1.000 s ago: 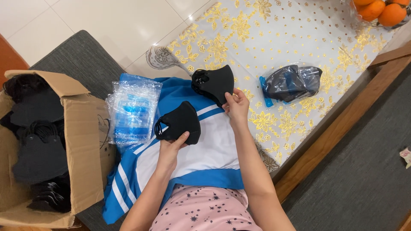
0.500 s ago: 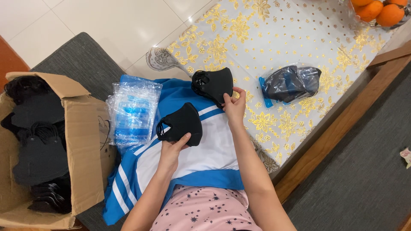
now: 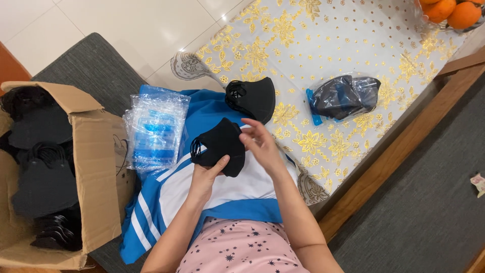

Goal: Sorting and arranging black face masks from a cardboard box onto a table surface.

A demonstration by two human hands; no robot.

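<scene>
The oranges [image 3: 451, 11] at the table's far right corner are cut off by the picture's top edge. The cardboard box [image 3: 93, 167] runs past the left edge, its black contents [image 3: 44, 182] too dark to separate. The left hand [image 3: 204, 177] hides the lower part of the black mask [image 3: 220, 146].

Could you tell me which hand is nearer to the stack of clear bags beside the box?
Left. The left hand is just right of the bags; the right hand is farther right.
</scene>
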